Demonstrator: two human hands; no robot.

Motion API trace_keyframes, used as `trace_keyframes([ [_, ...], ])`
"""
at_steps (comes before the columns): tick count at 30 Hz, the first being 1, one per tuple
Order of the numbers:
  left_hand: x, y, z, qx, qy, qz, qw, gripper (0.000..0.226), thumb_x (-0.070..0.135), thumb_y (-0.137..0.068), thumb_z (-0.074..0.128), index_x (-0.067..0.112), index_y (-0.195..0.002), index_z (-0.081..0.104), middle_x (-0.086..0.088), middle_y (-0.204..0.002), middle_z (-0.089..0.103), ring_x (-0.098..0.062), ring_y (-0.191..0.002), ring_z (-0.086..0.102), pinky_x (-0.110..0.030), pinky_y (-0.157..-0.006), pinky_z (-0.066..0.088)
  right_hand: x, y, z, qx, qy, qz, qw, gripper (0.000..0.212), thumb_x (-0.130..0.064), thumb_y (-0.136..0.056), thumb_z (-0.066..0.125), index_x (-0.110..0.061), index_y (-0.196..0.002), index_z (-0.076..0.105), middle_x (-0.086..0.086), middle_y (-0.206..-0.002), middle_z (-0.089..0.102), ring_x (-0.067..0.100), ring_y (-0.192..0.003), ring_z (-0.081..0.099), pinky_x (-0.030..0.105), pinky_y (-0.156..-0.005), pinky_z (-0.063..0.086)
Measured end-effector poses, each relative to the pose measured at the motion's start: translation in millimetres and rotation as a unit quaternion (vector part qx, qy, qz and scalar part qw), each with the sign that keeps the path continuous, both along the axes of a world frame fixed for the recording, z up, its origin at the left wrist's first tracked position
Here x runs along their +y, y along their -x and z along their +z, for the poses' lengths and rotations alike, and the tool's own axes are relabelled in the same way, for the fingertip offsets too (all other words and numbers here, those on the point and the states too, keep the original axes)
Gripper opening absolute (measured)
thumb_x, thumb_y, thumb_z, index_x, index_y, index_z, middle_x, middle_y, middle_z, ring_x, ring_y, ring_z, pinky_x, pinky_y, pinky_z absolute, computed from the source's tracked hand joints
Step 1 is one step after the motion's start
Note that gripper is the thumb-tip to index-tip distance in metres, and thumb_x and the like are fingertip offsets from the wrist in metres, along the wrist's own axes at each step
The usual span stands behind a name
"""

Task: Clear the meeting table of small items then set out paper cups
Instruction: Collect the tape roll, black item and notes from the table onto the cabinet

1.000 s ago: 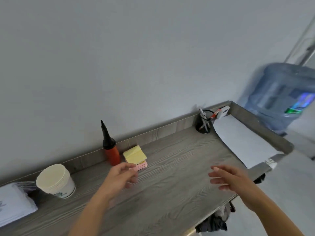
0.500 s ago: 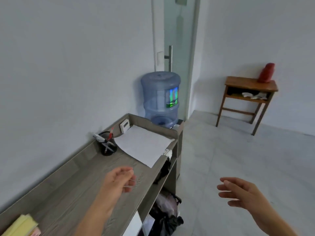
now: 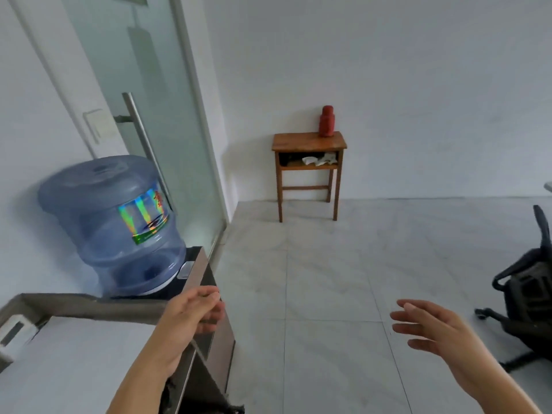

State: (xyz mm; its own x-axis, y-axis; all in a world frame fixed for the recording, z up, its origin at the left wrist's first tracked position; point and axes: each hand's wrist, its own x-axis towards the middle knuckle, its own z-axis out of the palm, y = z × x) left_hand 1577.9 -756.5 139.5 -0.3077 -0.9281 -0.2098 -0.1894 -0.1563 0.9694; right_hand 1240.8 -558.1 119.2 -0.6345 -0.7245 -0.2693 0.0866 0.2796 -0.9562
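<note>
A grey wood-grain surface (image 3: 74,307) fills the lower left corner, with a low raised rim along its far edge and its right end; a plain white paper sheet (image 3: 74,369) lies flat on it, covering most of the visible top; a small white box (image 3: 14,330) with a dark slot sits in the far left corner, just beside the sheet and against the rim.

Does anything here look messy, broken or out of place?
Nothing looks spilled or broken. White crumpled things lie in the wooden table, on its shelf. The water jug seems to lean, but the door does too, likely the camera.
</note>
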Motion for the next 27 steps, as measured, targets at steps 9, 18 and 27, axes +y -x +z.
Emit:
trace_keyframes([
  [9,-177,148,18,-0.002,0.033,-0.102,0.994,0.013,0.020,-0.094,0.060,0.013,-0.103,0.067,-0.015,-0.093,0.074,-0.034,-0.092,0.070,-0.044,-0.079,0.057,-94,88,27,0.025,0.025,-0.117,0.993,0.019,-0.019,-0.095,0.055,-0.013,-0.107,0.069,0.006,-0.093,0.078,0.027,-0.090,0.073,0.040,-0.075,0.052],
  [18,-286,341,-2,-0.006,0.023,-0.216,0.976,0.011,0.013,-0.094,0.060,0.008,-0.101,0.067,-0.019,-0.091,0.072,-0.027,-0.079,0.070,-0.039,-0.071,0.053,-158,220,15,0.036,0.029,-0.210,0.977,0.019,-0.021,-0.095,0.056,-0.015,-0.106,0.070,0.005,-0.093,0.078,0.024,-0.088,0.073,0.041,-0.078,0.054],
  [27,-423,491,18,-0.030,0.033,-0.190,0.981,0.015,0.019,-0.094,0.060,0.011,-0.104,0.067,-0.016,-0.092,0.074,-0.034,-0.089,0.071,-0.044,-0.078,0.057,-303,405,11,0.012,0.046,-0.215,0.976,0.020,-0.020,-0.095,0.057,-0.012,-0.108,0.069,0.006,-0.093,0.078,0.026,-0.089,0.073,0.035,-0.071,0.053],
])
